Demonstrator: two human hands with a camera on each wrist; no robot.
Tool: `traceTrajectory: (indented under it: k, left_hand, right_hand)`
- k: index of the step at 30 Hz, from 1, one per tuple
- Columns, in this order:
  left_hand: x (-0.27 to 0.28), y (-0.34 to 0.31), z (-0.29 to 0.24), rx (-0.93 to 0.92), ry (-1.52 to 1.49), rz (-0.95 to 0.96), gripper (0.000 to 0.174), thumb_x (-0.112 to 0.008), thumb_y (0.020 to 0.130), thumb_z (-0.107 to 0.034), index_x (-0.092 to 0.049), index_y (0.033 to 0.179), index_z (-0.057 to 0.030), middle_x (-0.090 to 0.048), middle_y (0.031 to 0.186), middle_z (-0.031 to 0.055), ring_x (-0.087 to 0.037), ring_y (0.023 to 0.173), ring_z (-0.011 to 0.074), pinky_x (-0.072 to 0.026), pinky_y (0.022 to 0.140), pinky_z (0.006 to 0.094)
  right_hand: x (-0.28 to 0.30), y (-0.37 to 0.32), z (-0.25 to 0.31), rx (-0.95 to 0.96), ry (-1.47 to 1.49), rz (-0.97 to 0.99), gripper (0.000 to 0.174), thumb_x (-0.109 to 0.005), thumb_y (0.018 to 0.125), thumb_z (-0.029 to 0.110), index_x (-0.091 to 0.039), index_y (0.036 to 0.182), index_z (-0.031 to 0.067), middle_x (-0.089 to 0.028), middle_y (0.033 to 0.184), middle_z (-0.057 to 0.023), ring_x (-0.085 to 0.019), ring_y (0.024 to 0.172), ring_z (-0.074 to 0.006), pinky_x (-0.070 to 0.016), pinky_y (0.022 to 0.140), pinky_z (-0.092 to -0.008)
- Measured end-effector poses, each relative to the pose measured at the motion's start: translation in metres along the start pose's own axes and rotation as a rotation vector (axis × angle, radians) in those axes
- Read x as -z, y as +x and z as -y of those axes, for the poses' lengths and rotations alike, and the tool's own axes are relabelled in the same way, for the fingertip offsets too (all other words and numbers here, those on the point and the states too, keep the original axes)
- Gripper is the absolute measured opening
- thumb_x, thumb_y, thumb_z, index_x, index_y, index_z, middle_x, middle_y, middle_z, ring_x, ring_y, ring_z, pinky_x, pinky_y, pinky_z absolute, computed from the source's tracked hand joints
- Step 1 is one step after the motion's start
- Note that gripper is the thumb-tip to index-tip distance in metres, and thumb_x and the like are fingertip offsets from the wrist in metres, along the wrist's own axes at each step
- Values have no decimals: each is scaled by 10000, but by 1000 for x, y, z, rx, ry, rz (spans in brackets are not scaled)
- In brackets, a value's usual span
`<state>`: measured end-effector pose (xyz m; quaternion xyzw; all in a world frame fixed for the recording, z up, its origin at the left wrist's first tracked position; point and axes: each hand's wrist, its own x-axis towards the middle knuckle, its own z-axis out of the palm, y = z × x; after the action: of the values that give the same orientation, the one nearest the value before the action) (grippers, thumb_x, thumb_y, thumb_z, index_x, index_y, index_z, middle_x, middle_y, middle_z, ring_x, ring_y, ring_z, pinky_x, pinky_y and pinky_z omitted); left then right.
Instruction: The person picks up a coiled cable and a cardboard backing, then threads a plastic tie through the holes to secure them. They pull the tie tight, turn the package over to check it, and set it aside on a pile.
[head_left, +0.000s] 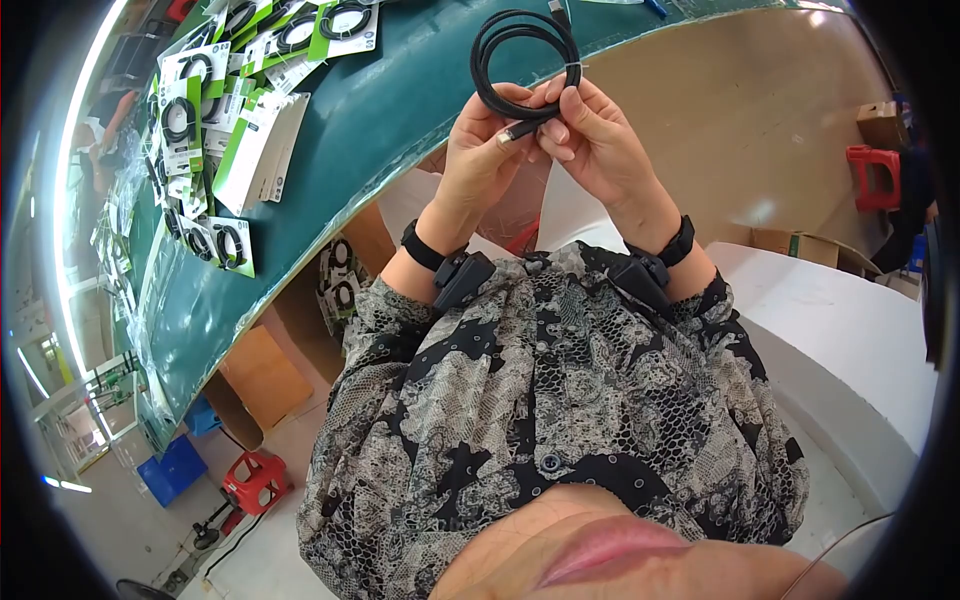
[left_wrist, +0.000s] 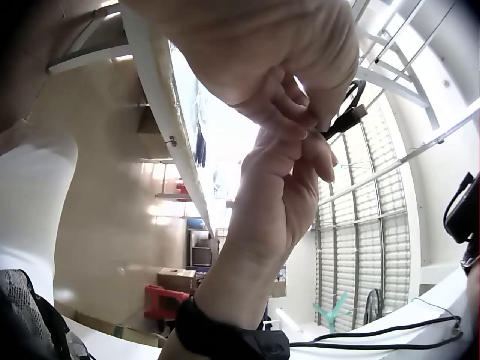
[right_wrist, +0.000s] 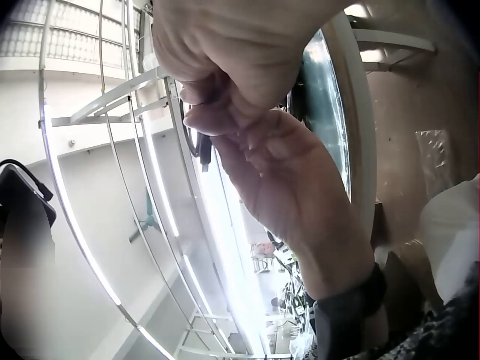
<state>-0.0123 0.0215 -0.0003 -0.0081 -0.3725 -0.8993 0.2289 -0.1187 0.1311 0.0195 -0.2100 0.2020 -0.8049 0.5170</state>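
A black USB cable, wound into a round coil, is held up in front of the chest over the table's near edge. My left hand grips the coil's lower left, its thumb near the metal-tipped plug. At the lower right my right hand pinches the coil between thumb and fingers. A thin tie crosses the coil's right side, and the other plug sticks up at the top. Both wrist views show the fingertips meeting, with a plug poking out beyond them; most of the coil is hidden there.
On the green-topped table lie many carded black cables in a heap at the left. A stack of white and green cards is beside them. Red stools and a cardboard box stand on the floor.
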Motion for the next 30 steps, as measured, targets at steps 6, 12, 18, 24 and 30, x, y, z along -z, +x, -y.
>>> traceTrajectory:
  k: [6, 12, 18, 24, 30]
  left_hand:
    - [-4, -4, 0, -46, 113, 11, 397, -669, 804, -20, -491, 1158, -44, -588, 1031, 85, -607, 869, 166, -500, 654, 241]
    - [2, -2, 6, 5, 37, -46, 303, -661, 840, -108, -520, 1101, -42, -610, 945, 65, -586, 760, 127, -474, 613, 234]
    - [16, -1, 11, 20, -198, -77, 210, -635, 868, -139, -565, 1042, -44, -608, 833, 42, -518, 612, 86, -436, 553, 213]
    - [-1, 0, 0, 139, -14, -254, 149, -612, 885, -138, -583, 995, -42, -580, 750, 11, -453, 538, 56, -374, 484, 182]
    - [2, 6, -4, 264, -36, -266, 92, -600, 888, -124, -586, 924, -40, -553, 689, -5, -440, 513, 33, -349, 431, 176]
  right_hand:
    - [-2, -3, 0, -18, 3, 3, 225, -474, 966, 195, -559, 1007, -10, -577, 879, -92, -493, 654, -88, -424, 536, -207]
    - [-7, -3, -8, -21, -54, -101, 237, -525, 943, 203, -581, 1036, -7, -580, 814, -61, -492, 652, -89, -424, 538, -202]
    - [1, 4, -6, -129, 6, -131, 255, -550, 930, 200, -591, 1069, -10, -579, 826, -44, -487, 658, -88, -425, 540, -196]
    - [10, 5, -8, -261, 150, -195, 279, -556, 927, 212, -587, 1086, -16, -585, 861, -49, -488, 668, -75, -423, 529, -183]
    - [3, 4, -14, -243, 197, -328, 285, -564, 923, 236, -591, 1093, 9, -571, 822, -38, -467, 618, -55, -400, 495, -178]
